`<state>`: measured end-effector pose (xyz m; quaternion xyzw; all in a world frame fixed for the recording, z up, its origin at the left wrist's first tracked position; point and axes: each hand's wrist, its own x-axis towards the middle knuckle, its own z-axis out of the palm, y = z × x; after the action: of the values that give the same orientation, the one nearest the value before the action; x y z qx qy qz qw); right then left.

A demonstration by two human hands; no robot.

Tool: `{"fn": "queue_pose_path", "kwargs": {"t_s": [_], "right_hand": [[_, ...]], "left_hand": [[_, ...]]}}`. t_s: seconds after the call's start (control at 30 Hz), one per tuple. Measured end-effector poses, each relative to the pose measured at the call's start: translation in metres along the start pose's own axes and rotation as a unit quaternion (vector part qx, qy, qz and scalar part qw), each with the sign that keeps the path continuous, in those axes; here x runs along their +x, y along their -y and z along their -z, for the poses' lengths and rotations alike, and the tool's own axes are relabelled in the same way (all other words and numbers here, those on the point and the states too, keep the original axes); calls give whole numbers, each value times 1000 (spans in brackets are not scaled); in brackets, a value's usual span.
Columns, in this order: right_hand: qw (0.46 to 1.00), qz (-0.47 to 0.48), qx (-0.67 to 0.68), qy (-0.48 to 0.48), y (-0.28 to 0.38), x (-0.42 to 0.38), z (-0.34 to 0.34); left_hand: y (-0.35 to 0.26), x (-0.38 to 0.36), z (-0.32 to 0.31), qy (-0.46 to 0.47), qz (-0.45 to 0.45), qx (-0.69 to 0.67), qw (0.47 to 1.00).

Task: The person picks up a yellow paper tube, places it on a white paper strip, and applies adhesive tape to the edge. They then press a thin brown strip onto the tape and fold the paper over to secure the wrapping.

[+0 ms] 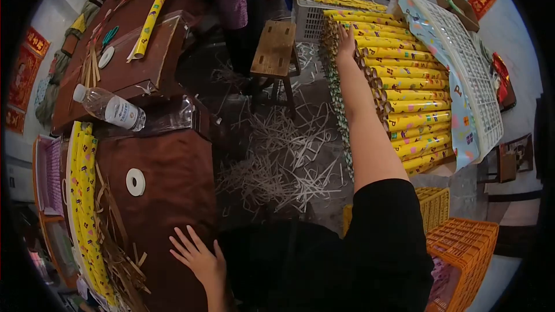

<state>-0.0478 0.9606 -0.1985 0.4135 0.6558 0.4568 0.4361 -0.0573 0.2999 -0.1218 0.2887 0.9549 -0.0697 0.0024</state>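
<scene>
My left hand (pixel 199 259) lies with fingers spread on the dark red-brown tabletop (pixel 167 211) and holds nothing. Near it on the table are a white tape roll (pixel 135 182), brown paper strips (pixel 124 254) and a bundle of yellow patterned paper rolls (pixel 87 196). My right arm stretches forward, and my right hand (pixel 346 45) is at the ends of a large stack of yellow patterned paper rolls (pixel 413 84). Its fingers look extended; whether they touch a roll is hard to make out.
A plastic bottle (pixel 113 108) lies on the left table, beyond which are green-handled scissors (pixel 110 35). A wooden stool (pixel 274 46) stands ahead near another person (pixel 231 0). Paper strips (pixel 289 150) litter the floor. Orange (pixel 468 242) and white baskets (pixel 477 63) stand at right.
</scene>
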Motion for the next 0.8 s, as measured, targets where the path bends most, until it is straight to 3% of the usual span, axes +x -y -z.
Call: {"fn": "queue_pose_path", "kwargs": {"t_s": [0.07,0.13,0.23,0.33,0.4,0.43,0.5,0.6,0.63,0.73,0.8], "right_hand": [[999,28,30,18,4,-8,2],[979,-90,120,-135,24,-8,6],[940,-18,215,-264,33,-64,18],[956,-53,163,-237,13,-99,18],[980,-102,80,-150,-8,-105,-3],[986,-105,101,-74,-4,-86,-18],[991,-52,59,-105,-25,-96,-53],[996,-49,48,-48,-29,-102,-43],[994,-76,38,-68,-9,-70,-56],[989,-77,65,-107,5,-97,-28],[988,-11,57,-145,15,-136,-23]], "left_hand": [[-3,0,6,5,-7,-2,1000],[-5,2,9,3,-6,-6,1000],[-3,2,8,9,-4,-13,1000],[0,0,7,10,-13,-21,1000],[3,-2,5,-9,-31,-24,999],[4,-3,4,-11,-33,-26,999],[7,-6,5,5,-39,-23,999],[10,-7,9,6,-51,-41,998],[12,-8,9,3,-57,-42,998],[18,-9,3,-17,-68,-54,996],[16,-8,1,-41,-80,-57,994]]}}
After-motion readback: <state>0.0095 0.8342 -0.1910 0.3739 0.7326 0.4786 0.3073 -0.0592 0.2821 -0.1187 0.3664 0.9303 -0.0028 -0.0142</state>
